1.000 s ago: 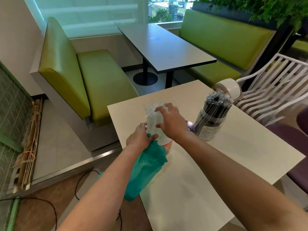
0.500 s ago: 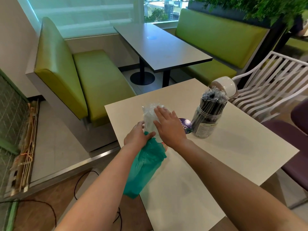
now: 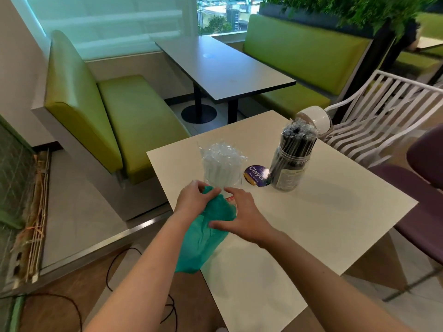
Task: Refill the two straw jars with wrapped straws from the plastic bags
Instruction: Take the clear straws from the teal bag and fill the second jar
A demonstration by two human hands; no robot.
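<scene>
Both forearms reach in from the near edge over the cream table [image 3: 311, 236]. Left hand [image 3: 195, 200] grips the bunched top of a green plastic bag [image 3: 206, 233], fingers curled into the crumpled film. The bag droops off the table's near-left edge. Right hand [image 3: 242, 218] lies on the bag's right side, fingers spread and fairly straight, thumb touching the green plastic; not clearly closed around anything.

Just beyond the hands: a clear jar [image 3: 221, 168] standing upright, packed with white wrapped straws [image 3: 219, 155], their clear wrapper ends sticking up above the rim. The jar's lower part is hidden behind the hands and bag; a bit of red print shows there.

Right of it, a purple round lid [image 3: 256, 176] lies flat on the table. Touching or just beside the lid: second jar [image 3: 288, 168], tilted leftwards in view, full of black wrapped straws [image 3: 298, 137], with a white flip cap [image 3: 315, 118] hanging open behind its mouth.

Farther off: white slatted chair [image 3: 383, 111] right, purple seat [image 3: 422, 192] at the right edge, green benches [image 3: 124, 116] flanking a dark table [image 3: 223, 68], window beyond.
</scene>
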